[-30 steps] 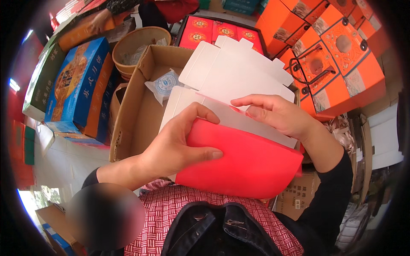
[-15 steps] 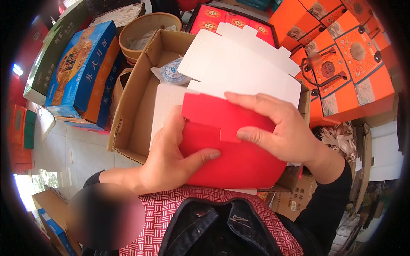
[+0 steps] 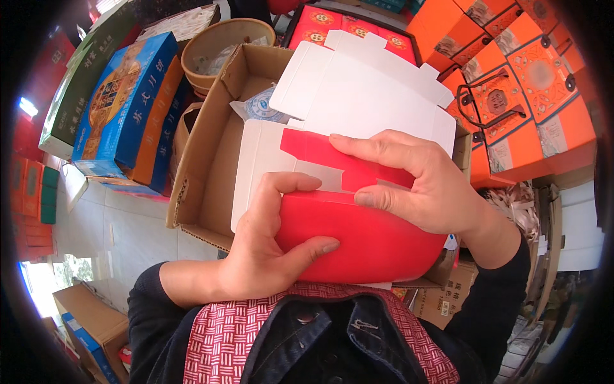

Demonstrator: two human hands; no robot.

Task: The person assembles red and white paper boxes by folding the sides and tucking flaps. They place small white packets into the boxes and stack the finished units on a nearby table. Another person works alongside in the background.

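Observation:
A red folding carton [image 3: 361, 246] with a pale inner side is in front of my chest, partly folded. My left hand [image 3: 259, 246] grips its left end, thumb on the near red panel and fingers curled over that panel's upper edge. At the far side my right hand [image 3: 419, 182] holds the red flap, its fingers stretched along the top and its thumb lower down by the fold. A gap shows between the near panel and the far flap. Beneath lie flat white carton blanks [image 3: 368, 89] with tabs, resting across an open brown cardboard box [image 3: 208, 160].
A white and blue plastic packet [image 3: 259, 105] sits inside the brown box. Blue gift boxes [image 3: 121, 109] and a round tub [image 3: 224, 41] are at the left. Stacked orange gift boxes [image 3: 543, 77] with handles fill the right. A tray of red boxes [image 3: 320, 19] stands behind.
The near red panel has come away from the far flap, opening a gap between them. My left fingers have curled over that panel's edge; the left hand has moved slightly nearer.

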